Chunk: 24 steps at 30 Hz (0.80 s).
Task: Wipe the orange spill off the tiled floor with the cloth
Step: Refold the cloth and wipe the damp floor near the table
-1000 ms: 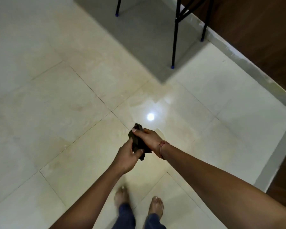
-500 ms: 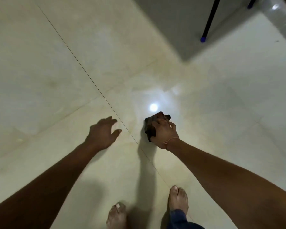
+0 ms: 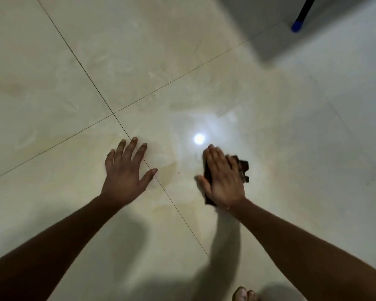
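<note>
A faint orange-brown spill [image 3: 168, 170] stains the cream tiled floor [image 3: 52, 94] between my two hands, just right of a grout line. My right hand [image 3: 223, 179] lies flat on a dark brown cloth [image 3: 242, 168], pressing it to the floor right of the stain; the cloth shows at the hand's left edge and past the fingers on the right. My left hand [image 3: 126, 170] rests palm down on the tile with fingers spread, left of the stain, and holds nothing.
A black furniture leg with a blue foot [image 3: 296, 26] stands at the top right on a grey rug [image 3: 269, 22]. A bright lamp reflection [image 3: 199, 139] shines on the tile above the right hand. My bare toes [image 3: 244, 294] show at the bottom edge.
The view has dropped much closer to the floor. My left hand let go of the cloth and came down flat on the tile. My right hand pressed the cloth onto the floor.
</note>
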Tool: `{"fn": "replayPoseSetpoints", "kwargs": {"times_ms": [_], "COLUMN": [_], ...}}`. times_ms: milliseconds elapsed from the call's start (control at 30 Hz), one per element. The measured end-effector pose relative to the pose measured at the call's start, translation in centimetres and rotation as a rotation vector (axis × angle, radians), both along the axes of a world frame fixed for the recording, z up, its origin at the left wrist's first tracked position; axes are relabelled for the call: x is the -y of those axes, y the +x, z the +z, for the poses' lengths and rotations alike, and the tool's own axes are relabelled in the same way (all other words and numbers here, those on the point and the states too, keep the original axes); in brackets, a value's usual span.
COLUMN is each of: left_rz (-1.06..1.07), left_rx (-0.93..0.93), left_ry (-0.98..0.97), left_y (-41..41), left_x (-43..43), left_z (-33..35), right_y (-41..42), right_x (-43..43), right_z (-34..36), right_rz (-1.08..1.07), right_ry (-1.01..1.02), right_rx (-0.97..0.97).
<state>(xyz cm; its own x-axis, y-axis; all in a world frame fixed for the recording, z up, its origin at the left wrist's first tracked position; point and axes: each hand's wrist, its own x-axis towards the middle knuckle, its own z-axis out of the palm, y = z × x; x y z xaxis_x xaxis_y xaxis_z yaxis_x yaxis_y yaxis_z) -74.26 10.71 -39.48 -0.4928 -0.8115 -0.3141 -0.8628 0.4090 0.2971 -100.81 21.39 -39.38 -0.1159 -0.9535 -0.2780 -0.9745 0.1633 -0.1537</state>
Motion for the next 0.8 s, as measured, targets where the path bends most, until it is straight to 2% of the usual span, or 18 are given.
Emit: {"fn": "replayPoseSetpoints", "kwargs": {"times_ms": [100, 167, 267, 367, 467, 533, 567, 633, 667, 733, 800], "left_rz": [-0.200, -0.295, -0.184, -0.141, -0.132, -0.128, -0.128, -0.140, -0.141, -0.095, 0.003], "left_rx": [-0.046, -0.066, -0.062, -0.027, -0.046, -0.064, -0.074, -0.104, -0.119, -0.157, -0.190], "left_ry": [-0.081, -0.162, -0.231, -0.212, -0.221, -0.242, -0.255, -0.273, -0.272, -0.245, -0.247], "left_y": [1.6, 3.1, 5.5, 5.9, 5.7, 5.8, 5.9, 6.0, 5.9, 6.0, 5.9], "left_x": [3.1, 6.1, 8.9, 8.0, 7.3, 7.6, 7.7, 7.7, 7.8, 7.8, 7.7], "left_z": [-0.3, -0.3, -1.3, -2.1, -2.1, -2.1, -2.3, -2.8, -3.0, -3.0, -2.7], "right_y": [0.7, 5.3, 11.5, 7.4, -0.3, -1.5, -0.1, 5.7, 8.8, 12.3, 9.7], "right_x": [10.6, 13.4, 6.4, -0.7, 1.5, 8.8, 12.8, 17.6, 17.2, 10.9, 2.5], "right_z": [-0.5, -1.5, -1.8, -0.5, -0.2, -0.5, -0.8, -1.7, -1.9, -1.7, -0.5], "right_rz": [-0.262, -0.160, 0.185, 0.240, -0.049, -0.273, -0.315, -0.205, -0.076, 0.225, 0.348], "right_ry": [-0.106, -0.167, -0.156, -0.051, -0.043, -0.089, -0.102, -0.140, -0.153, -0.131, -0.071], "right_rx": [-0.035, -0.001, 0.074, 0.111, -0.020, -0.073, -0.061, -0.048, -0.020, 0.036, 0.061]}}
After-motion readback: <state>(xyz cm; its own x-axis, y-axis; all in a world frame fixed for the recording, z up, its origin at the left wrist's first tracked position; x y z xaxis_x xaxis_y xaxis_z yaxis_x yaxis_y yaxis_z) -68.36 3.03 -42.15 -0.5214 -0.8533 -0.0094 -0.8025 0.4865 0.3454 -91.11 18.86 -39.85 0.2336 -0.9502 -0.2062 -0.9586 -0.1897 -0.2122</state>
